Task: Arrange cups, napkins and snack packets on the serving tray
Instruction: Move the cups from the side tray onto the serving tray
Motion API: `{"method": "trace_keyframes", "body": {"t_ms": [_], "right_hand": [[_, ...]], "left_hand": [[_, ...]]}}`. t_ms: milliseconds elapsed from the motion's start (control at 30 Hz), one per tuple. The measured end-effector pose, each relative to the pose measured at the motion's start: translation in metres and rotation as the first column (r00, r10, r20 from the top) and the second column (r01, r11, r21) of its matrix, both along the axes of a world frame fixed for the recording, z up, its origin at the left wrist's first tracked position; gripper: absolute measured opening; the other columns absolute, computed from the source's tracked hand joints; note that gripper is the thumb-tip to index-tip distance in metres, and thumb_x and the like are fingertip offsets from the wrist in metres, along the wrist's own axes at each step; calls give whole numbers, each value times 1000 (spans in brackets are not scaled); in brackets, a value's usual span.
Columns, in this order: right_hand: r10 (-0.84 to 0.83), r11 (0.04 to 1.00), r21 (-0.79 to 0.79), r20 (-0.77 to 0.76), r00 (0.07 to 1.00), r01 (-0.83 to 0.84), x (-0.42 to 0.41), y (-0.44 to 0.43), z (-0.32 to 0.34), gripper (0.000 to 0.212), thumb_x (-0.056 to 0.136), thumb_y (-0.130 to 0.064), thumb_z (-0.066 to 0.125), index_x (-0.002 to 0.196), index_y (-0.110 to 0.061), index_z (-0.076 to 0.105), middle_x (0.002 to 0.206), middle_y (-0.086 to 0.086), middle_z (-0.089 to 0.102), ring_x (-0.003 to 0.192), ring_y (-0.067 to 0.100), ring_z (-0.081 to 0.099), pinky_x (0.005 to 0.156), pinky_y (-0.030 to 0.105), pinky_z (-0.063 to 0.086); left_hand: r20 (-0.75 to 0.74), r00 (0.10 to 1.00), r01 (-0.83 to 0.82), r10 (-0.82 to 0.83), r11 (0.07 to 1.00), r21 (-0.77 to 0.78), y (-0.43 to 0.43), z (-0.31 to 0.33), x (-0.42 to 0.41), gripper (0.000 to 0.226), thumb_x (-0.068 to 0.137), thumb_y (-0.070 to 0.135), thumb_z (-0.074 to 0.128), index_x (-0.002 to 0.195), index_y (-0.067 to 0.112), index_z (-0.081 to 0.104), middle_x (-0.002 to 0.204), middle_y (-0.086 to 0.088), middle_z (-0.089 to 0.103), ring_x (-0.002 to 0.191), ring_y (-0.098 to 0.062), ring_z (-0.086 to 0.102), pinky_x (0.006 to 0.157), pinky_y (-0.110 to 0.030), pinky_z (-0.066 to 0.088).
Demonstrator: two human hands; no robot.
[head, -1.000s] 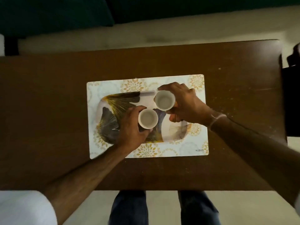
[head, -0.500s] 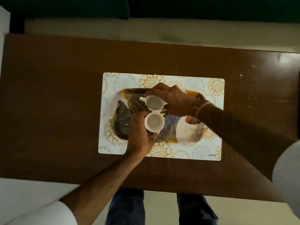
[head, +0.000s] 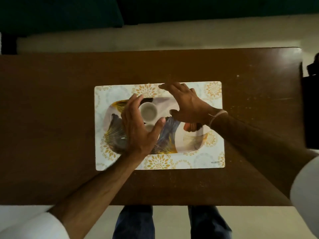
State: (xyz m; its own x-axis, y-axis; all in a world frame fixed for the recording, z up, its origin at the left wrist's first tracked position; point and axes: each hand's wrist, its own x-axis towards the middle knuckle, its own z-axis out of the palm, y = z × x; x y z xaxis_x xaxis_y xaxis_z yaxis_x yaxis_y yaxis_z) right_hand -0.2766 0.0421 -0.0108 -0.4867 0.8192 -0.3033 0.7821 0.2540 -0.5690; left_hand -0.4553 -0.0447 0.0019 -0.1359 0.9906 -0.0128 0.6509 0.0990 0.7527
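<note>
Your forearms are bare, white sleeves pushed up near both elbows: left sleeve at the lower left corner, right sleeve at the right edge. A thin pale thread band circles your right wrist. Dark blue jeans cover both legs. No rings visible on your fingers.
</note>
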Motion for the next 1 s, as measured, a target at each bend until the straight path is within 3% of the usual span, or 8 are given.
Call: {"method": "trace_keyframes", "body": {"t_ms": [167, 400, 533, 700, 900, 1000], "right_hand": [[-220, 975, -41, -22, 975, 219, 67, 4, 11, 80, 83, -34, 71, 152, -25, 30, 156, 6, 32, 143, 34, 30, 111, 65, 28], [-438, 899, -9, 12, 899, 438, 194, -7, 28, 77, 86, -36, 70, 152, -24, 31, 157, 5, 31, 142, 30, 31, 111, 64, 28], [-528, 848, -9, 51, 848, 529, 267, -25, 36, 75, 87, -36, 70, 151, -24, 32, 157, 5, 31, 143, 28, 32, 113, 61, 28], [-648, 761, -2, 47, 760, 648, 357, -56, 39, 69, 87, -34, 68, 147, -26, 36, 149, 6, 38, 137, 28, 39, 112, 59, 31], [-759, 650, 140, 67, 648, 747, 450, -100, 39, 56, 87, -36, 67, 138, -22, 48, 143, 10, 45, 129, 31, 46, 107, 57, 33], [-838, 531, 250, 13, 545, 810, 490, -120, 36, 46, 86, -36, 65, 129, -22, 56, 135, 9, 52, 124, 30, 51, 103, 53, 38]], "left_hand": [[-76, 987, 138, -141, 990, -39, 39, 4, 62, 70, 81, 44, 70, 140, 14, 48, 151, -7, 42, 138, -24, 38, 109, -51, 32], [-51, 936, 340, -349, 931, -136, 68, -5, 181, 63, 80, 51, 66, 136, 27, 50, 145, 2, 47, 131, -19, 43, 101, -42, 31], [-31, 893, 436, -448, 881, -183, 68, -13, 252, 64, 78, 51, 69, 136, 29, 50, 142, 3, 49, 129, -19, 44, 101, -49, 36], [-17, 807, 569, -591, 785, -245, 61, -15, 343, 67, 79, 53, 68, 139, 33, 45, 145, 2, 45, 132, -21, 40, 101, -50, 29], [-23, 685, 702, -728, 669, -245, 37, -11, 447, 61, 81, 50, 69, 136, 32, 49, 137, 3, 50, 126, -19, 42, 93, -38, 29], [-35, 632, 751, -774, 623, -220, 23, -8, 491, 55, 81, 50, 68, 131, 32, 53, 129, 2, 53, 122, -21, 44, 94, -41, 33]]}}
